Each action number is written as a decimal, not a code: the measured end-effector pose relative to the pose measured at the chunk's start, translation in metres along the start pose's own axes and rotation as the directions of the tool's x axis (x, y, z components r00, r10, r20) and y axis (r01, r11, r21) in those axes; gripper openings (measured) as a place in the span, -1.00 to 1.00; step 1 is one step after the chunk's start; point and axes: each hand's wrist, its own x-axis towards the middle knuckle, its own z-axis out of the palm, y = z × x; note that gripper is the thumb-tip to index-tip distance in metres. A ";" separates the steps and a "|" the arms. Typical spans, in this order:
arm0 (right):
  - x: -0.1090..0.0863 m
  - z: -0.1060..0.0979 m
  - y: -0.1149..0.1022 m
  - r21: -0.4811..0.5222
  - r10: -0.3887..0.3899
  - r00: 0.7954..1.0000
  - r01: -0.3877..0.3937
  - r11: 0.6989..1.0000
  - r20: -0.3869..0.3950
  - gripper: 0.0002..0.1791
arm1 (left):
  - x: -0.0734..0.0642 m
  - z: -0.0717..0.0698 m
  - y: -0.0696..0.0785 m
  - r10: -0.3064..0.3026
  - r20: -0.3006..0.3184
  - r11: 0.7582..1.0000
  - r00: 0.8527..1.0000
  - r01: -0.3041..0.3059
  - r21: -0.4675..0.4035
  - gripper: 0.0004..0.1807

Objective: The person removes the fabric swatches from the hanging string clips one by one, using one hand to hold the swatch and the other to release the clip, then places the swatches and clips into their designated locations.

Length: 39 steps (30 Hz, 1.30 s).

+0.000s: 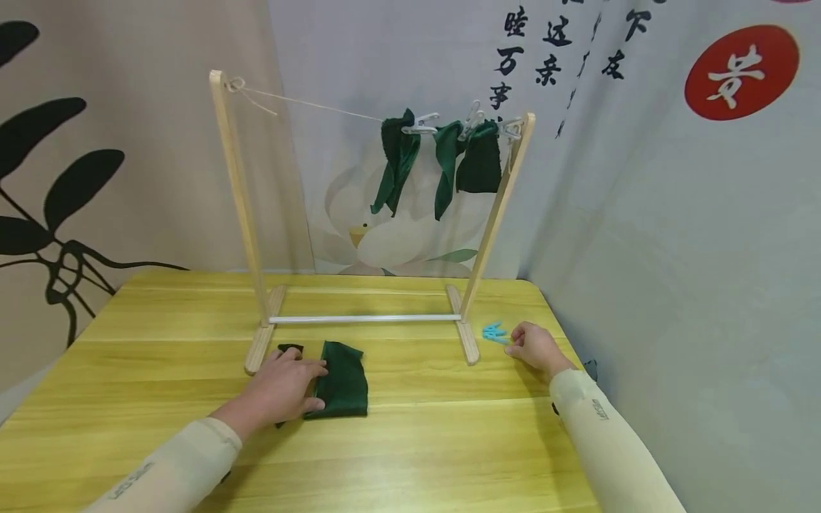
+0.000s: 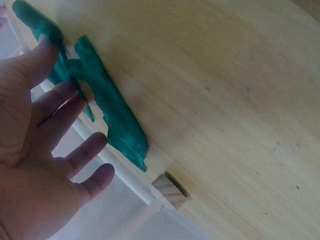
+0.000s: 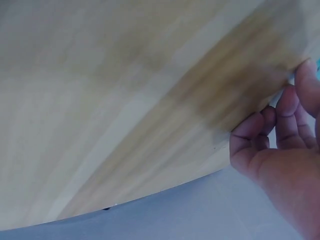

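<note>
My left hand (image 1: 280, 388) rests over the table with its thumb and fingertips touching the near edge of a dark green cloth piece (image 1: 344, 385). A second green piece (image 1: 291, 348) lies partly hidden beneath that hand. In the left wrist view the fingers are spread, and two green cloths (image 2: 117, 117) show by the fingertips. At the right, my right hand (image 1: 539, 349) pinches the end of a light blue clothespin (image 1: 500, 339) between thumb and forefinger. More blue clothespins (image 1: 492, 329) lie against it. The right wrist view shows curled fingers (image 3: 245, 137), with the clothespin mostly out of sight.
A wooden clothesline rack (image 1: 239, 192) stands at the back of the table (image 1: 410, 456), a white bar (image 1: 365, 319) low across it. Green cloths (image 1: 479, 160) hang from its string at the right, held by white clothespins (image 1: 420, 125). A wall (image 1: 693, 285) borders the right side.
</note>
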 end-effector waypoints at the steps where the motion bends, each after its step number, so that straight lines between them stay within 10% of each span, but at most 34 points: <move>1: 0.000 0.000 0.000 -0.006 0.005 1.000 -0.005 1.000 0.000 -0.69 | 0.000 0.000 0.000 0.001 0.001 1.000 1.000 -0.001 0.002 -0.36; 39: -0.002 -0.001 -0.007 -0.018 -0.009 1.000 0.010 1.000 0.017 -0.67 | 0.002 -0.005 0.003 0.001 0.022 1.000 1.000 -0.001 -0.001 -0.38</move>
